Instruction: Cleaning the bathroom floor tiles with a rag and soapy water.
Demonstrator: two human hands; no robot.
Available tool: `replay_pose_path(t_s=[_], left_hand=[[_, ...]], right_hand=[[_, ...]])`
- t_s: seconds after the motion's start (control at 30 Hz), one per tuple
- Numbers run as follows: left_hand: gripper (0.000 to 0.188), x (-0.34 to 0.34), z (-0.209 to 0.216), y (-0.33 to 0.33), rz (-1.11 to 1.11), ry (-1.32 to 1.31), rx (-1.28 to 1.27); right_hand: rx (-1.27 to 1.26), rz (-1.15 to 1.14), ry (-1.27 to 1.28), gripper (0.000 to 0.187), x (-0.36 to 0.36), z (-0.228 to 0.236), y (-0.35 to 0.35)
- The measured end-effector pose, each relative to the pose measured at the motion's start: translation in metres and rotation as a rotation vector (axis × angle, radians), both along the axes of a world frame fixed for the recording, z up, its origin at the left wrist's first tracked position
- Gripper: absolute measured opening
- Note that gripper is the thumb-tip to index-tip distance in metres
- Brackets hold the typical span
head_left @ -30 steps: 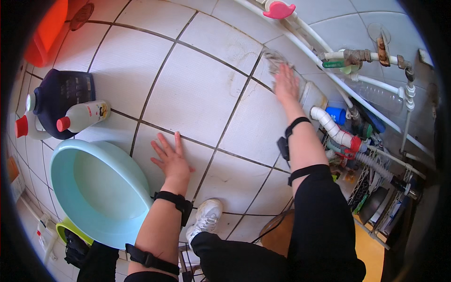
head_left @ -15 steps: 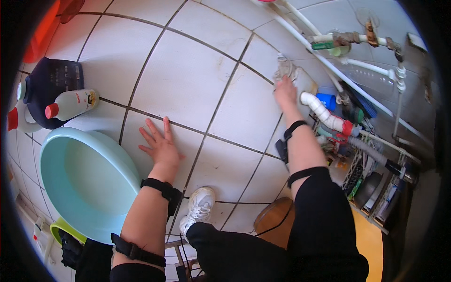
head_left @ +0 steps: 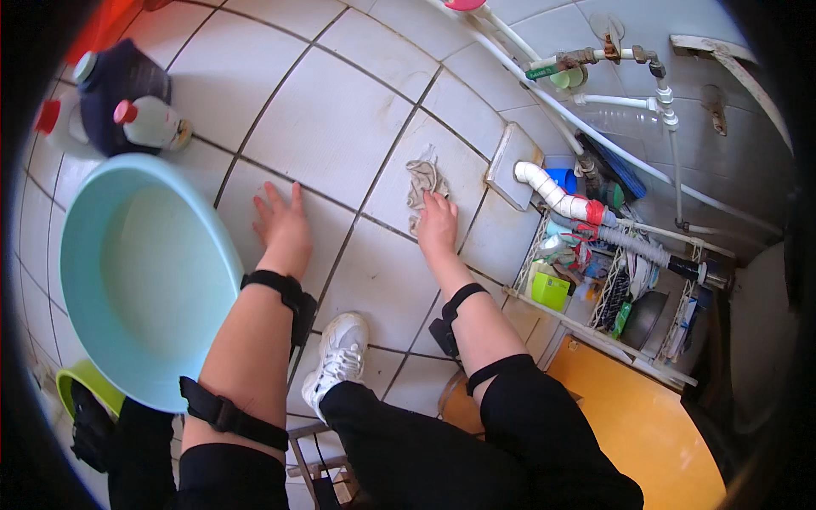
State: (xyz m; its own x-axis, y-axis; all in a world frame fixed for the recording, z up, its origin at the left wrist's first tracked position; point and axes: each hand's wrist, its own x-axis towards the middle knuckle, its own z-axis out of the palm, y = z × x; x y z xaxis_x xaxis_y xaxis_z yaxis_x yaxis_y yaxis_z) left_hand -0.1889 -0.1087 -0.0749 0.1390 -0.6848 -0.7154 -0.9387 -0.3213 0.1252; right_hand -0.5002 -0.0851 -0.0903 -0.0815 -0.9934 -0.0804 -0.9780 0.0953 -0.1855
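Observation:
My left hand [head_left: 283, 228] is on the white tiled floor [head_left: 331, 110] with its fingers spread, holding nothing. To its left stands a large light-blue basin [head_left: 83, 272], pale inside; I cannot tell whether it holds water. My right hand [head_left: 438, 225] holds a crumpled greyish-beige rag [head_left: 423, 178] against a tile. The fingers are bent over the near end of the rag, and part of it is hidden under them.
A dark jug [head_left: 127, 93] and white bottles with red caps [head_left: 155, 119] stand beyond the basin. At right are a white drain pipe [head_left: 552, 191], water pipes [head_left: 629, 166] and a cluttered rack [head_left: 586, 336]. An orange-yellow board [head_left: 637, 416] lies nearer. My white shoe [head_left: 338, 353] rests between my arms.
My right hand has swept the rag leftward across the floor, away from the wall by the drain pipe. My left hand stays spread on the floor. The view has shifted.

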Motion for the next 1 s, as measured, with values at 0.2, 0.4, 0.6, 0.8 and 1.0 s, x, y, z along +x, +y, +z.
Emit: replay_pose_path(t_s=[0.2, 0.4, 0.6, 0.8, 1.0], left_hand=[[0.080, -0.010, 0.085, 0.019, 0.044, 0.311, -0.068], [0.044, 0.046, 0.210, 0.062, -0.025, 0.431, -0.272], [0.037, 0.063, 0.304, 0.098, -0.017, 0.509, -0.487], [0.039, 0.115, 0.325, 0.124, 0.013, 0.502, -0.605], [0.040, 0.117, 0.283, 0.119, 0.062, 0.504, -0.525]], right_hand=[[0.038, -0.495, -0.545, 0.024, -0.057, 0.044, 0.002], [0.055, -0.691, -1.124, 0.019, -0.032, 0.179, 0.028], [0.023, -0.526, -1.217, 0.018, -0.070, 0.302, 0.060], [-0.211, -0.494, -1.121, 0.018, -0.071, 0.371, 0.065], [-0.344, -0.517, -0.987, 0.018, -0.106, 0.365, 0.049]])
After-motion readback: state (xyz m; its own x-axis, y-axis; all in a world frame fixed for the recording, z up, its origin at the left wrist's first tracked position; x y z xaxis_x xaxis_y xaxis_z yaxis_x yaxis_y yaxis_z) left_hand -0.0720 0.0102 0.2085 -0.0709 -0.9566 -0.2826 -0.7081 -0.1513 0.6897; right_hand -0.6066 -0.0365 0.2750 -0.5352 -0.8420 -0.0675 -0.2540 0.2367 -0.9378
